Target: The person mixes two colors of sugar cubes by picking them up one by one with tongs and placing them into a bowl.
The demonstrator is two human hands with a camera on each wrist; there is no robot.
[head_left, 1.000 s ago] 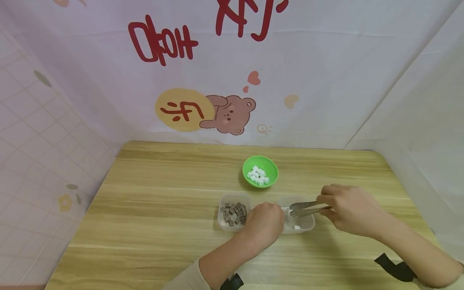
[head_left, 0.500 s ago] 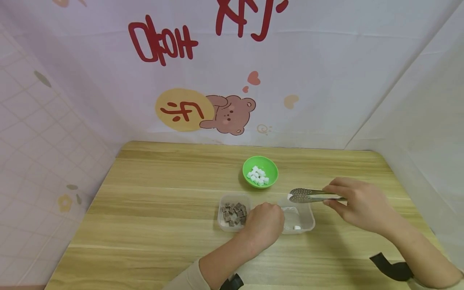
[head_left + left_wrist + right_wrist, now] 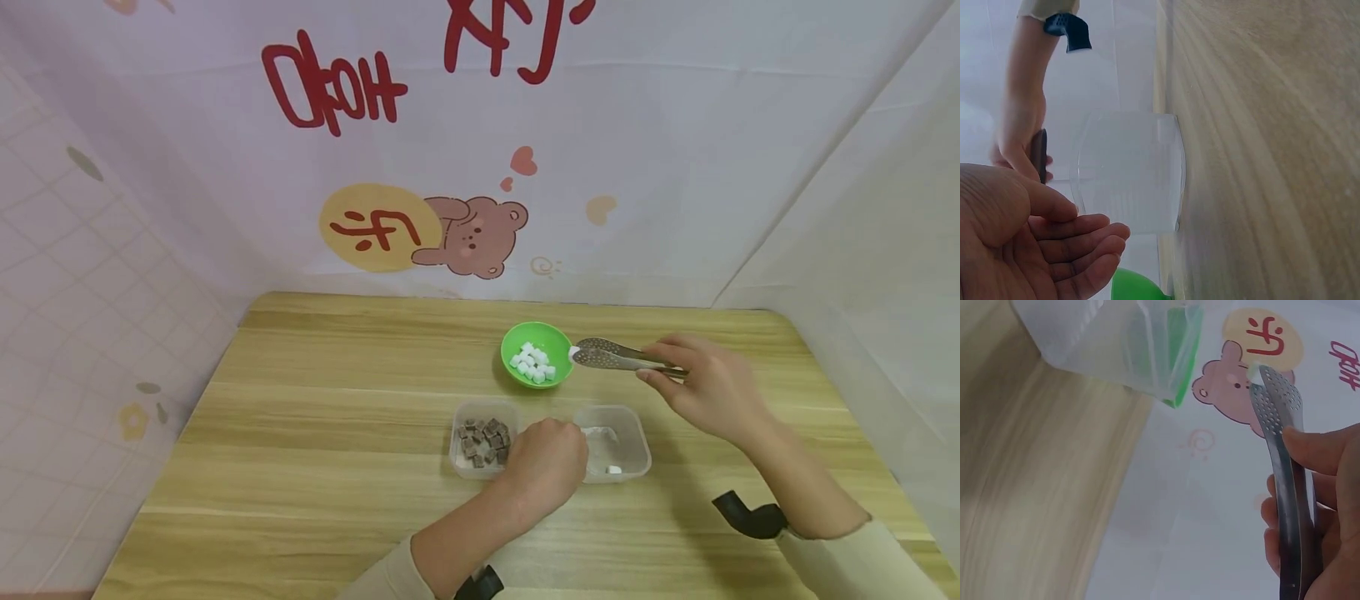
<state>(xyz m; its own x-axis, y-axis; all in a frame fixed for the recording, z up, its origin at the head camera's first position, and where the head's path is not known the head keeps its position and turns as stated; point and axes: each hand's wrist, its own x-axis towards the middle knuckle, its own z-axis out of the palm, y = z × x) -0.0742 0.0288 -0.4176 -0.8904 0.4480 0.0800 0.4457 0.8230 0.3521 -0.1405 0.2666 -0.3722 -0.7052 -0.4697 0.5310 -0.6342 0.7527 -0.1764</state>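
Just at the right edge of the green bowl, one white cube sits between the tips of the metal tongs. It looks light, dry and firm to me, perhaps crumbly at the corners, so I'd take it by two flat opposite faces and squeeze only gently; hard, smooth tips could let it slip. The tongs look thin and springy, and are best held partway along their arms, where the right hand has them, thumb on one side and fingers curled round the other.

The near-right clear box seems light and bendy, easily nudged, and its rim is the place to steady it. At that rim the left hand rests with fingers bent in and held together; whether they pinch the plastic I can't tell.

Counting up: one pair of tongs, one bowl, two clear boxes, two hands. One cube is in the tongs, another lies in the right-hand box, and the bowl holds roughly ten white cubes. In the left-hand box I make out about a dozen brown cubes, though the hand may cover some.
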